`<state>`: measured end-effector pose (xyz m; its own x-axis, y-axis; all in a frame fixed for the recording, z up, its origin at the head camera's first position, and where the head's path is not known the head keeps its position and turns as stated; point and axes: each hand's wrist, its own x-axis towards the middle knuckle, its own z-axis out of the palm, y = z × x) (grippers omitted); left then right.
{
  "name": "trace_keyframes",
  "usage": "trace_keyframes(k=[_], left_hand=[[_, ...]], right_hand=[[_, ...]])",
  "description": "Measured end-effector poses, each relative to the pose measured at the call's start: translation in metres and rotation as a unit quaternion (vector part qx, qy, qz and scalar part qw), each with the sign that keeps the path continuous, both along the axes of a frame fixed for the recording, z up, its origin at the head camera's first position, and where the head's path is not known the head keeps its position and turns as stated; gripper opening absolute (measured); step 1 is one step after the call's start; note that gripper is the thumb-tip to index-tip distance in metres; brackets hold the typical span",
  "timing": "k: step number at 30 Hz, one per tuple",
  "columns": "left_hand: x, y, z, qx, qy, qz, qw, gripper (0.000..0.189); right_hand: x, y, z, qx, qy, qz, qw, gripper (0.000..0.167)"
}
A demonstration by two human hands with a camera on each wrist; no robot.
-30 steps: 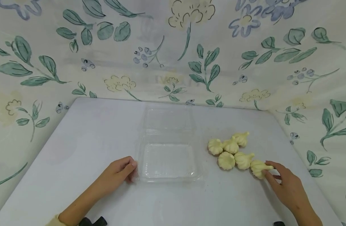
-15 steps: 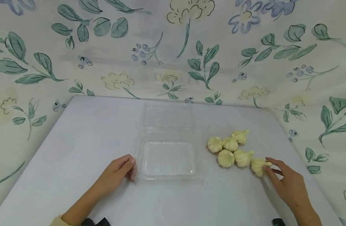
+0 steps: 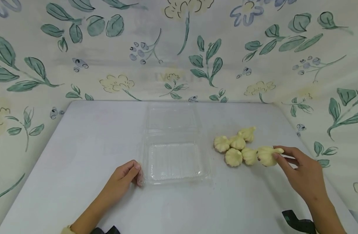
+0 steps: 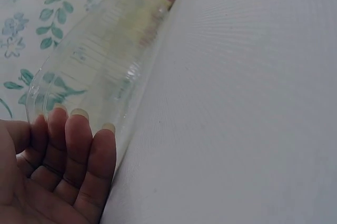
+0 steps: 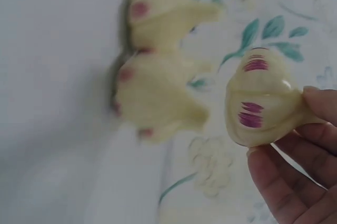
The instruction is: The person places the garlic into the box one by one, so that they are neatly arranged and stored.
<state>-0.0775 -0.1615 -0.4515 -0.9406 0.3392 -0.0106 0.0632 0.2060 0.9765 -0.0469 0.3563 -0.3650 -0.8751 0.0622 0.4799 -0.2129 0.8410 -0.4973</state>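
Observation:
My right hand (image 3: 306, 174) pinches a pale yellow garlic bulb (image 3: 266, 157) by its neck, above the table; its shadow falls below. The right wrist view shows purple streaks on this held bulb (image 5: 258, 100), with thumb and fingers at its neck and side. Several more garlic bulbs (image 3: 233, 158) lie in a cluster just left of it. A clear plastic clamshell container (image 3: 176, 162) lies open at the table's middle, lid folded back. My left hand (image 3: 123, 177) holds the container's left edge, its curled fingers (image 4: 79, 134) against the clear plastic in the left wrist view.
The white table (image 3: 179, 208) meets a floral cloth (image 3: 152, 78) hanging behind and at both sides. Dark wrist straps (image 3: 298, 222) show near the lower edge. The container's clear lid (image 3: 173, 118) reaches almost to the table's back edge.
My right hand has raised the garlic bulb off the table, away from the cluster's near end. The left hand stays at the container's edge. The head view has tilted slightly.

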Motion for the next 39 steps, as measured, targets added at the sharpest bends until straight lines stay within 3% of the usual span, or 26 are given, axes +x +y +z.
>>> trace_keyframes(k=[6, 11, 17, 26, 32, 39], left_hand=[[0.0, -0.002, -0.002, 0.002, 0.009, 0.003, 1.0, 0.035], [0.001, -0.003, -0.006, 0.014, 0.027, -0.014, 0.9994, 0.033], [-0.001, -0.004, -0.009, 0.023, 0.039, -0.026, 0.9986, 0.029], [-0.001, -0.01, -0.009, 0.01, 0.035, -0.02, 0.9991, 0.028], [-0.004, -0.011, -0.006, 0.003, 0.027, -0.008, 0.9996, 0.024], [0.0, -0.009, -0.007, 0.013, 0.005, -0.007, 0.9999, 0.023]], right_hand=[[-0.01, -0.041, 0.022, -0.006, 0.02, 0.059, 0.998, 0.034], [-0.02, -0.077, 0.037, 0.0, 0.036, 0.126, 0.9913, 0.038], [-0.033, -0.118, 0.046, -0.023, 0.016, 0.189, 0.9815, 0.036], [-0.058, -0.176, 0.033, -0.037, -0.001, 0.261, 0.9645, 0.031], [-0.07, -0.21, 0.017, -0.057, -0.046, 0.274, 0.9591, 0.03], [-0.073, -0.24, -0.006, -0.05, -0.09, 0.289, 0.9516, 0.026]])
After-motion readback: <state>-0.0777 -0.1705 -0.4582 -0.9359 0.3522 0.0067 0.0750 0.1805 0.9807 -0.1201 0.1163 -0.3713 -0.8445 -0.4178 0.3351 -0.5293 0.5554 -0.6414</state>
